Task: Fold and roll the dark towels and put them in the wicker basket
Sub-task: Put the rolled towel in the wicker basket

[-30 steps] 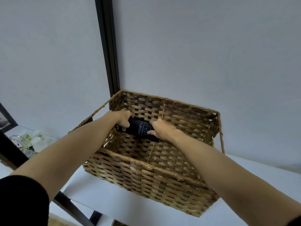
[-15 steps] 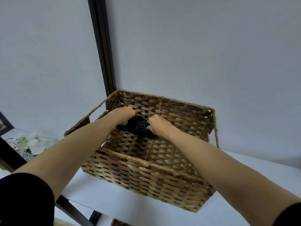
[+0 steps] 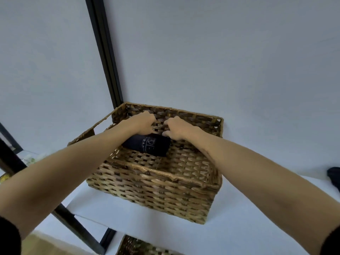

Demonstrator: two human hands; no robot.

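One rolled dark towel [image 3: 147,145] with pale lettering lies on the floor of the wicker basket [image 3: 156,183], close to its back wall. Both my hands are inside the basket, just above and behind the roll. My left hand [image 3: 142,124] hovers over the roll's left end with its fingers loosely curled against the back wall. My right hand [image 3: 178,127] is at the roll's right end with its fingers apart and the thumb near the towel's top edge. Neither hand wraps the towel. My left forearm hides the roll's left end.
The basket stands on a white shelf [image 3: 128,214] against a pale wall, beside a black frame post [image 3: 104,52]. A dark object [image 3: 334,176] lies at the shelf's right edge. The rim of another wicker basket [image 3: 143,247] shows on the level below.
Both hands held the towel roll low in the basket; now they have lifted off it towards the back wall, and the roll lies on the floor in plain view.
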